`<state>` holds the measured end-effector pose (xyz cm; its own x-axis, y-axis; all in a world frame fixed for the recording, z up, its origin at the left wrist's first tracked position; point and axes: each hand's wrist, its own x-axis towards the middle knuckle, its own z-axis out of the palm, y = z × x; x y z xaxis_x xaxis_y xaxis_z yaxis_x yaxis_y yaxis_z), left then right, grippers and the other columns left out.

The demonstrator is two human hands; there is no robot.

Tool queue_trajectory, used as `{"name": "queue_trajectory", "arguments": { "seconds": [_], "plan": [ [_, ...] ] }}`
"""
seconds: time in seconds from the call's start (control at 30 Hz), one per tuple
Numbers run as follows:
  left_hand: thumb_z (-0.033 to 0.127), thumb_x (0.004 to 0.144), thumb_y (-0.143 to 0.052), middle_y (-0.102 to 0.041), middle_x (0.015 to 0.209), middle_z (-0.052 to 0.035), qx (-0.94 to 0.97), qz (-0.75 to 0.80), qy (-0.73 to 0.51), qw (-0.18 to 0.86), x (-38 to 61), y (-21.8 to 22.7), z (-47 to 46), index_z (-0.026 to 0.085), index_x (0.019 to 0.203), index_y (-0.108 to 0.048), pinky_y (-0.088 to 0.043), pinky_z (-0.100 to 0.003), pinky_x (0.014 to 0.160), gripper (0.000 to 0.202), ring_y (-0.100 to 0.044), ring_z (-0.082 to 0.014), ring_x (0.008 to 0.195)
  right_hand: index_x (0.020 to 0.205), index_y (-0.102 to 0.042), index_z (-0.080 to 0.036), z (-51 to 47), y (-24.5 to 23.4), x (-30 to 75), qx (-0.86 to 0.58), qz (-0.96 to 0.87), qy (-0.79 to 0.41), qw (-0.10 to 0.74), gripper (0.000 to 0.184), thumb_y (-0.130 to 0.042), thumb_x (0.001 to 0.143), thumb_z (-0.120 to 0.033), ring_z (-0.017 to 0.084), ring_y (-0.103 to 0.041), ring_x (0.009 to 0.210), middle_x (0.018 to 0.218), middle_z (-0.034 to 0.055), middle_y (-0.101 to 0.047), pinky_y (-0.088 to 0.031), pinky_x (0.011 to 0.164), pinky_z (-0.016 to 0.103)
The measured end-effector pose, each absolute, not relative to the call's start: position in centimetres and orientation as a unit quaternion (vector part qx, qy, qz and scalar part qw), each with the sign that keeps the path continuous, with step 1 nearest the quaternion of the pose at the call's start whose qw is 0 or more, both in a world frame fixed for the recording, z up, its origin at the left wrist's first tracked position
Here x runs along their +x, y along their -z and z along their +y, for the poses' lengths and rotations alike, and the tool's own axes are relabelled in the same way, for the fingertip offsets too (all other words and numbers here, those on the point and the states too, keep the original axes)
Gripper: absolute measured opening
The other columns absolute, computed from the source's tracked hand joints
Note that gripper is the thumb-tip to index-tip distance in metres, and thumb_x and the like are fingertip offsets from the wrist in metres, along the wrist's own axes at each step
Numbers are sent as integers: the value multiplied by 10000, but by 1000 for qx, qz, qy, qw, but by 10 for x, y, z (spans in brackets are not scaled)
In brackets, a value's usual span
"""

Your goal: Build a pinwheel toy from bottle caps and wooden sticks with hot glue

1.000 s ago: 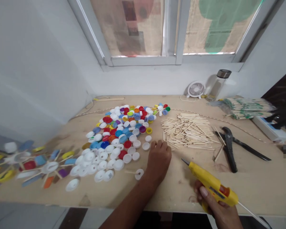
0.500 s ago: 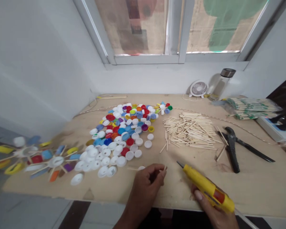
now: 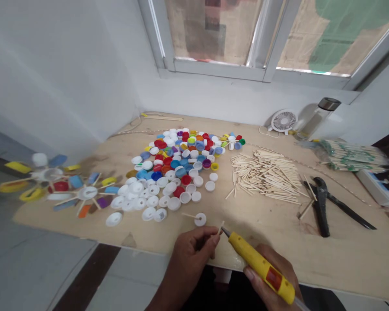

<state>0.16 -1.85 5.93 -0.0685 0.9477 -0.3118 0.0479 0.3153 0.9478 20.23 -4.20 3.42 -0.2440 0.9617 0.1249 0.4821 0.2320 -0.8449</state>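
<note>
Near the table's front edge, my left hand (image 3: 194, 250) pinches a short wooden stick (image 3: 221, 227) whose tip points up. My right hand (image 3: 272, 272) is wrapped around a yellow glue gun (image 3: 259, 261), its dark nozzle touching or very close to the stick's tip. Just beyond my left hand lies a white bottle cap (image 3: 200, 219) with a stick (image 3: 188, 215) reaching out from it to the left. A heap of coloured bottle caps (image 3: 178, 162) spreads behind it. To its right is a pile of short wooden sticks (image 3: 267, 175).
Flower-like assemblies of caps and sticks (image 3: 87, 193) stand at the left, partly over the table edge. Black-handled cutters (image 3: 320, 207) lie at right. Farther back are a small white fan (image 3: 283, 121), a glass bottle (image 3: 317, 119), bagged sticks (image 3: 353, 153) and a power strip (image 3: 376, 185).
My right hand has brought the glue gun leftward, so its nozzle is now at the stick in my left hand. The view has shifted, and the white cap with its stick shows more fully.
</note>
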Motion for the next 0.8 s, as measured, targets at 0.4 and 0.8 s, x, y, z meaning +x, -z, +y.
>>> {"name": "queue_trajectory", "arguments": {
  "seconds": [0.4,0.8],
  "plan": [
    [365,766,-624,-506,508,48,431,587,-407,551,-4,-52,-20,175,836,-756,-340,-199,462,242,-392,-87,461,670,-466,-224,-41,-38,199,-521,-718,-308,343,300,-532,872,-436,126,-467,522,588,-40,-454,-361,463,239],
    [342,715,-645,-455,460,60,375,612,-419,556,5,-66,-20,170,762,-765,-278,-210,447,215,-363,-88,444,671,-438,-228,-40,-41,205,-520,-722,-310,335,318,-521,876,-456,125,-459,511,588,-41,-444,-345,457,235]
  ]
}}
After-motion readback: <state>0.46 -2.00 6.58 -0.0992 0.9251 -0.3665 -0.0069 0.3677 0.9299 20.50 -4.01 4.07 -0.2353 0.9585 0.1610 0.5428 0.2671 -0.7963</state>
